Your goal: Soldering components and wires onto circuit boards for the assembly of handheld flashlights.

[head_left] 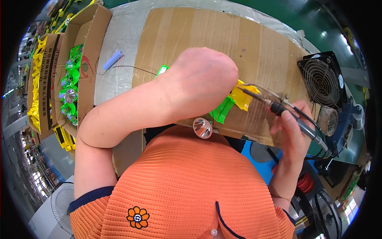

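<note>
My right hand [292,125] is closed around a soldering iron [304,126], whose thin tip points left toward a yellow curved plastic shell [243,96]. A slim tube or cable runs alongside the iron. My left hand [207,75] is bent over at the wrist above the cardboard; its fingers are hidden beneath it, so what they hold does not show. Just right of it lies the yellow shell, touching a green curved plastic shell [223,110]. A shiny round reflector [202,128] sits at the cardboard's near edge. Part of a green piece [162,71] shows behind my left forearm.
Left, a cardboard box [89,59] holds green lamp parts [70,89]; yellow parts [36,87] fill another beside it. A blue cylindrical battery [113,60] with wires lies at the back left. A black fan [320,79], a round tin [328,121] and a solder reel [359,116] stand right.
</note>
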A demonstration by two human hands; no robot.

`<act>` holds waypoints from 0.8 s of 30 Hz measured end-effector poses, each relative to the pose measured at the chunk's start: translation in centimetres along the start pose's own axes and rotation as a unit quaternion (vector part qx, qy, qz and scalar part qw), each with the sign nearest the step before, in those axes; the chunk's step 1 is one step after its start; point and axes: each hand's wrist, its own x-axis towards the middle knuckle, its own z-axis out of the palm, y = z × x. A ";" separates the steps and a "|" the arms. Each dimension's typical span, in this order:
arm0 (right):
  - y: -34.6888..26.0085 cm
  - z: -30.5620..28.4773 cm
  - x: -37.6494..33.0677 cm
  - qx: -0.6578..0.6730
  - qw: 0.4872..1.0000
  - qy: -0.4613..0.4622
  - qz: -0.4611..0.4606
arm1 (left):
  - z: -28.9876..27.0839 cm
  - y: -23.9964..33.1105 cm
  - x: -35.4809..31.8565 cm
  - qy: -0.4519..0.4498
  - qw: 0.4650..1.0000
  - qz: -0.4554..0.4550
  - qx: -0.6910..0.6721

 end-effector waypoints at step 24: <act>-2.4 1.7 1.4 -0.152 0.987 -0.056 0.018 | 0.2 -0.3 0.2 0.038 0.999 0.015 -0.026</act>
